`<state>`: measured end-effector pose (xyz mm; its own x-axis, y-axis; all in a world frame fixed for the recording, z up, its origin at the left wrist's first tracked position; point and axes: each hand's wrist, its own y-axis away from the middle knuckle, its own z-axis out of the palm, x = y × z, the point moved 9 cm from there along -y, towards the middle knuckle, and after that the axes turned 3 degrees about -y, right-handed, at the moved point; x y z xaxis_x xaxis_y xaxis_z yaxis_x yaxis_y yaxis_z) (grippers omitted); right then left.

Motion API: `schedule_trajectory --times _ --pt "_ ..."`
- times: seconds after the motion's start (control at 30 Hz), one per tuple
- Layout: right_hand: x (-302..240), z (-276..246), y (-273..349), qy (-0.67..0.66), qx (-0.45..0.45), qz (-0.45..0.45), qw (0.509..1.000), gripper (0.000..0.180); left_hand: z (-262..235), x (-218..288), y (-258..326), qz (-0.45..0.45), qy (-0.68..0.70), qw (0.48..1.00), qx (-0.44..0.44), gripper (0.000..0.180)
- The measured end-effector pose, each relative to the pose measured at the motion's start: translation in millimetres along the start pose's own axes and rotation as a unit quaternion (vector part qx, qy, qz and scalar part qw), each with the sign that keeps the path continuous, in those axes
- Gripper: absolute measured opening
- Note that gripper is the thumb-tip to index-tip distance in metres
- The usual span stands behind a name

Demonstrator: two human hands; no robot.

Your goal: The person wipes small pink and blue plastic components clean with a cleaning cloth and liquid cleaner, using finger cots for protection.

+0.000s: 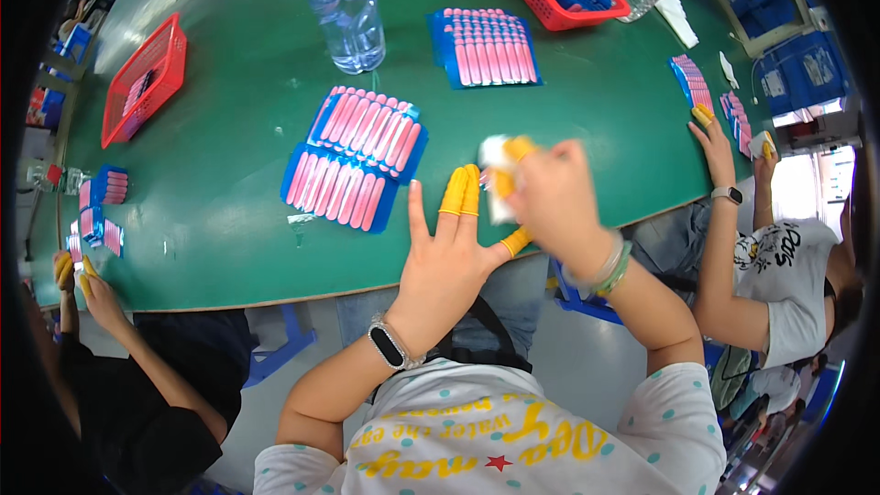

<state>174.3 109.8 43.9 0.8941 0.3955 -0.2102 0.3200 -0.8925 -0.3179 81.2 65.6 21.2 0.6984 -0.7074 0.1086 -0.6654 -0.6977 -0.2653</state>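
Head view: at a green table (220, 211), I lay my left hand (447, 261) down with its fingers spread and nothing in its grasp, yellow cots on two fingers and the thumb. My right hand (561, 211), blurred, is closed on a white pad (493, 154) just beyond the left thumb and beside the yellow-tipped fingers. A small pinkish piece (484, 180) shows at the pad's left edge, too blurred to make out; whether the left fingertips touch it, I cannot tell. Just beyond and to the left of my left hand lie two blue sheets (394, 194) bearing rows of pink strips (337, 191). Another blue sheet with pink strips lies farther up the table, to the right of a clear bottle (356, 32). A red basket (579, 20) with blue material inside stands near the far edge, while a second red basket (171, 73) sits at the left. Co-workers flank me on both sides, yellow cots on their fingers, each with pink strips on blue sheets close by.
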Motion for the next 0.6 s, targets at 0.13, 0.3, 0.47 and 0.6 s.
schedule_trajectory --times 0.13,0.3,0.47,0.6 --pt "8.0 -0.9 3.7 -0.033 -0.017 -0.003 0.999 0.020 -0.2 1.4 -0.5 0.005 0.008 1.000 -0.009 0.048" --pt "40.3 -14.6 1.6 0.065 0.064 0.067 0.994 0.021 3.2 1.7 1.0 -0.008 0.005 0.999 -0.036 0.050" --pt "-19.8 -5.5 7.7 -0.006 0.023 -0.056 0.998 0.024 5.2 1.8 3.3 0.011 -0.014 0.999 -0.034 0.053" --pt "28.9 -16.5 0.7 0.024 0.026 0.025 0.999 0.023 0.2 3.3 -1.1 0.003 -0.004 1.000 -0.010 0.049"
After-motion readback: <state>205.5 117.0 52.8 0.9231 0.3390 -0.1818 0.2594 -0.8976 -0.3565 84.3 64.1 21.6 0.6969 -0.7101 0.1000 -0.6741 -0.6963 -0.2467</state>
